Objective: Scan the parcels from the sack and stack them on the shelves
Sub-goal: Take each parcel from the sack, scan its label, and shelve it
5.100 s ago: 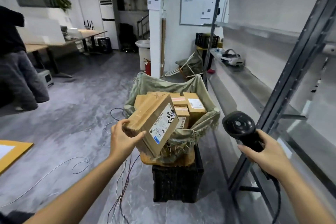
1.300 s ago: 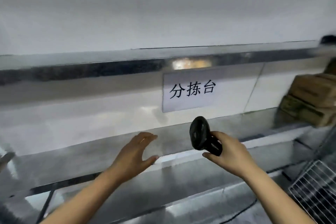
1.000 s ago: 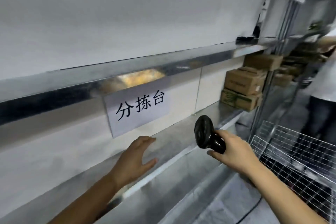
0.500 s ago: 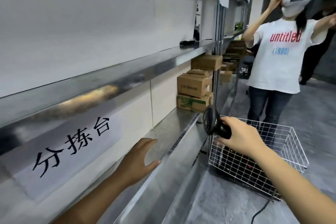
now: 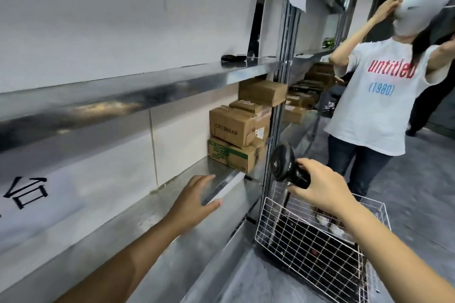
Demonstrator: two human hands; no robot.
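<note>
Several brown cardboard parcels (image 5: 240, 128) are stacked at the far end of the metal shelf (image 5: 157, 206); the lowest one has a green print. My left hand (image 5: 194, 200) hovers over the shelf's front edge with straight fingers and holds nothing. My right hand (image 5: 320, 189) grips a black barcode scanner (image 5: 285, 167) by its handle, head up, just in front of the shelf's upright post. A cable hangs down from the scanner. The sack is not in view.
A white wire basket (image 5: 320, 241) stands on the floor under my right hand. A person in a white T-shirt (image 5: 374, 96) stands close behind it, arms raised. More boxes (image 5: 302, 98) fill the following shelf bay. A small black object (image 5: 232, 58) lies on the upper shelf.
The view has swung right along the shelf, away from the sack. The parcel my left hand held five seconds ago is gone from it. The parcel stack and the person have come closer.
</note>
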